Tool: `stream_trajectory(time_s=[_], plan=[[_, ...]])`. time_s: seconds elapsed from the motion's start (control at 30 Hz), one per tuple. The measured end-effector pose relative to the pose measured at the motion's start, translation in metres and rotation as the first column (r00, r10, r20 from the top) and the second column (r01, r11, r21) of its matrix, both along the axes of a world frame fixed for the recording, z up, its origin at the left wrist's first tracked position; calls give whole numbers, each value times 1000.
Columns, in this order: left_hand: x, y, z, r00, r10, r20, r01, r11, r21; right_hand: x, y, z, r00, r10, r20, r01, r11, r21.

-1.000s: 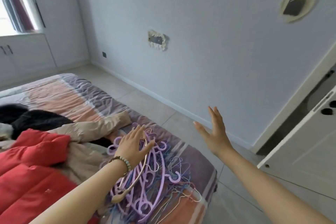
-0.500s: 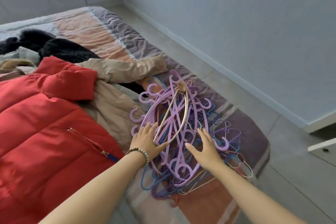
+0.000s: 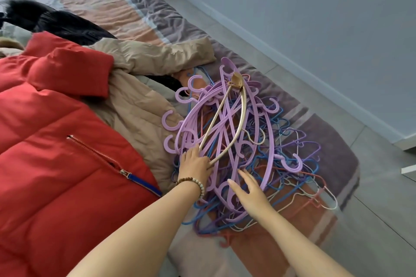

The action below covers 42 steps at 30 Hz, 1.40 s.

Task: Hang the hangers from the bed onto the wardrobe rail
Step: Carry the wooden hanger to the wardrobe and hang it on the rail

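Bed corner filled view, tilted down from wall seen second ago. Hangers lay heaped there beside red jacket, none lifted. Right hand, previously raised in air, now lay spread flat on purple ones. Left hand touched gold hanger at lower end; I couldn't tell whether it pinched. I judged pickup about to begin.

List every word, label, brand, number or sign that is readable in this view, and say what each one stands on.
None: no readable text shows anywhere in this view.
The red jacket and its zip pull show no legible mark or brand.
The hangers, the striped bed cover and the wall are plain, with no lettering or signs.
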<state>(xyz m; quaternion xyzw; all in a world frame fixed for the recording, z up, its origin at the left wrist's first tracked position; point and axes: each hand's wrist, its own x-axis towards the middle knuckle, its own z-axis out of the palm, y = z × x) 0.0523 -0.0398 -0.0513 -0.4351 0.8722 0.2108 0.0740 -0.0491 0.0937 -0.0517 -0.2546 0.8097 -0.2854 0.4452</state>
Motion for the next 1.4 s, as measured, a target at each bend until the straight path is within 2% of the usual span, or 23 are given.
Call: stream_trajectory(time_s=[0.1,0.2,0.33,0.43,0.5,0.57,0.6,0.73,0.8,0.83,0.97,1.07,1.13,1.2,1.3,1.4], plan=[[6,-1,5,997,6,-71,-8,999,-35,2,1,6,1000,-23,4,23,999,-29],[20,-5,20,981,15,-193,-27,998,-62,-1,0,23,991,-99,90,106,991,-79],[35,-14,60,916,67,-395,-77,997,-11,-7,-3,61,967,-172,188,196,973,-122],[30,-18,109,857,167,-487,-127,985,114,-11,-11,109,953,-171,249,224,953,-203],[18,-16,150,794,256,-552,-113,953,280,-15,-17,151,946,-165,278,247,924,-292],[1,-12,197,742,311,-594,-38,904,426,-23,-20,201,934,-144,326,276,872,-405],[-7,-8,221,747,301,-593,5,889,457,-28,-20,228,921,-127,369,301,833,-464],[-42,14,323,814,109,-571,236,836,496,-57,1,336,822,-57,566,466,639,-612],[-61,34,375,801,45,-597,364,755,545,-70,25,391,760,-27,649,559,536,-633],[-71,45,400,786,47,-616,416,698,583,-76,39,418,758,-16,652,570,501,-651],[-108,92,496,738,103,-667,570,434,698,-89,111,520,870,-19,493,443,473,-762],[-126,131,563,707,-19,-707,675,316,666,-92,171,588,931,-87,353,354,446,-822],[-137,162,606,654,-129,-746,746,271,608,-88,213,629,957,-173,233,286,434,-854],[-146,199,646,573,-223,-789,814,266,516,-82,256,663,952,-280,121,232,404,-885],[-157,259,702,411,-329,-850,900,294,322,-73,322,707,885,-464,31,198,317,-928],[-163,323,747,231,-426,-875,960,244,135,-59,389,741,801,-598,36,186,192,-964]])
